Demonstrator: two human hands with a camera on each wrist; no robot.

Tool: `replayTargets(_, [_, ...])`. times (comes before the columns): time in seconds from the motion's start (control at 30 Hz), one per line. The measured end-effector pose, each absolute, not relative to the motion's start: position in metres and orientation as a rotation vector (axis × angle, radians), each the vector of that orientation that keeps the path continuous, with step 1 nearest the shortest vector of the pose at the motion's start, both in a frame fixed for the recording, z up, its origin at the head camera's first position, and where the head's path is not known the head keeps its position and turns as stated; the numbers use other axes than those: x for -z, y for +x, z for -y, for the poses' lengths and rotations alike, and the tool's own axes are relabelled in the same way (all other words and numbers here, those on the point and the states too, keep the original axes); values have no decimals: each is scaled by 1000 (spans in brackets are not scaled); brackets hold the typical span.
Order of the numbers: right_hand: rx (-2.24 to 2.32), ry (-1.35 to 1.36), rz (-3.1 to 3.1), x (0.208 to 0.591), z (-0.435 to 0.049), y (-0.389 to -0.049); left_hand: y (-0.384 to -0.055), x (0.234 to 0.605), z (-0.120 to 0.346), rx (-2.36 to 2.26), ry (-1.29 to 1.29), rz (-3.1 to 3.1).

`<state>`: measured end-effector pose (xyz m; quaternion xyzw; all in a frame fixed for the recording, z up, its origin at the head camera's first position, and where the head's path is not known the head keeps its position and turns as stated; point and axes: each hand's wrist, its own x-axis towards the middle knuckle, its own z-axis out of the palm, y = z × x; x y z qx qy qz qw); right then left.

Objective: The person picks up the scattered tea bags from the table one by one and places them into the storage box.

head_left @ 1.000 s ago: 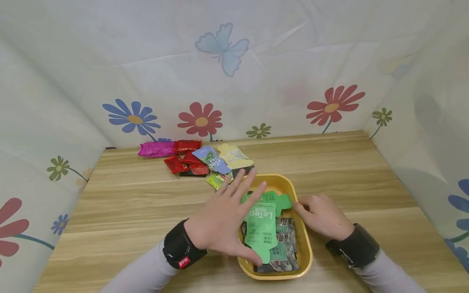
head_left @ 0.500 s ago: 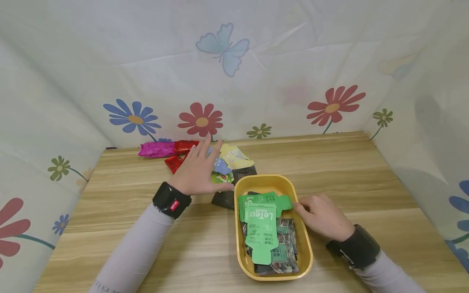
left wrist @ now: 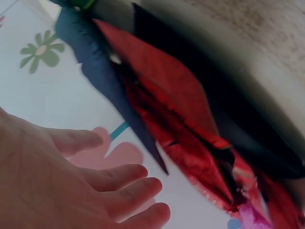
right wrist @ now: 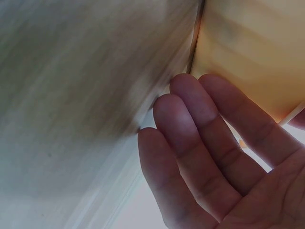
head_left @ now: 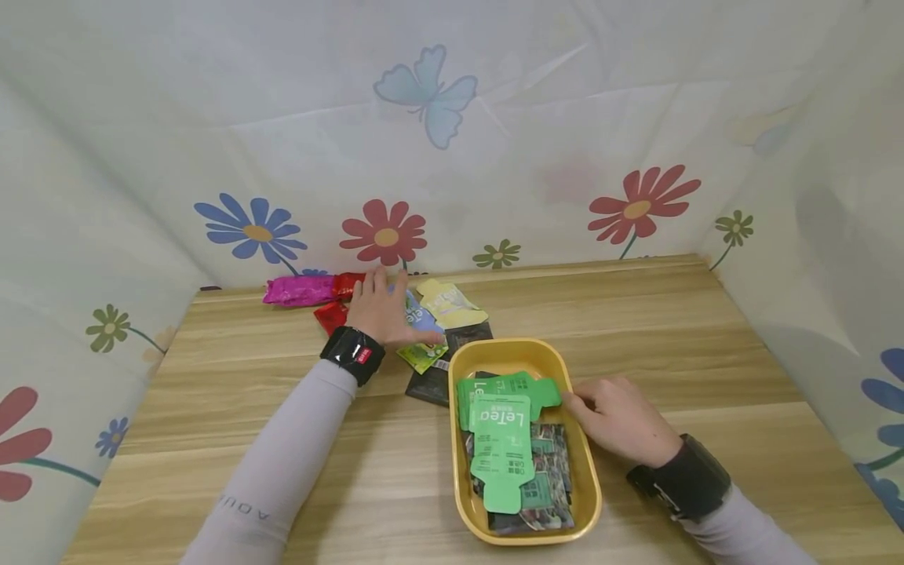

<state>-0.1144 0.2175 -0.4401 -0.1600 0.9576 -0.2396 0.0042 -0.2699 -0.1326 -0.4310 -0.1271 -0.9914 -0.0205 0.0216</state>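
Note:
With fingers spread, my left hand [head_left: 380, 314] reaches over the pile of tea packets at the back of the table. A blue packet [head_left: 424, 315] lies by its thumb, and a red packet [head_left: 329, 317] shows at its other side. In the left wrist view the palm and fingers [left wrist: 138, 191] face red wrappers [left wrist: 176, 157] with nothing in their grasp. My right hand [head_left: 625, 420] holds the right rim of a yellow basket [head_left: 585, 463], its fingers bent against the outer wall. Inside the basket, green LeTea packets [head_left: 501, 439] lie over dark printed ones [head_left: 554, 486].
A magenta packet [head_left: 300, 290] lies at the back left. Right of the pile are a pale yellow packet [head_left: 455, 306], a lime-green one [head_left: 422, 359] and black ones [head_left: 427, 388]. A flower-printed curtain [head_left: 537, 141] stands behind the wooden table [head_left: 664, 329].
My left hand has moved from above the basket to the back-left pile, uncovering the green packets. My right hand stays at the basket's rim.

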Motion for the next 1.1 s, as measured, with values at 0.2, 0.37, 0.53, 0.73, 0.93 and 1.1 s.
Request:
replayTargets(0.2, [757, -505, -3000, 441, -216, -114, -278, 439, 132, 26, -321, 3130])
replayTargets(0.37, [764, -510, -2996, 442, -215, -114, -282, 448, 134, 7, -305, 3154])
replayTargets(0.53, [769, -497, -2984, 441, -214, -114, -284, 453, 134, -31, -331, 3152])
replayTargets(0.73, [776, -512, -2989, 442, -215, -113, -280, 449, 137, -34, -400, 3125])
replayTargets(0.93, [770, -526, -3000, 444, -217, -115, -273, 432, 141, -62, -461, 3033])
replayTargets(1.1, [765, -531, -3005, 444, -218, -115, -269, 433, 134, -42, -459, 3065])
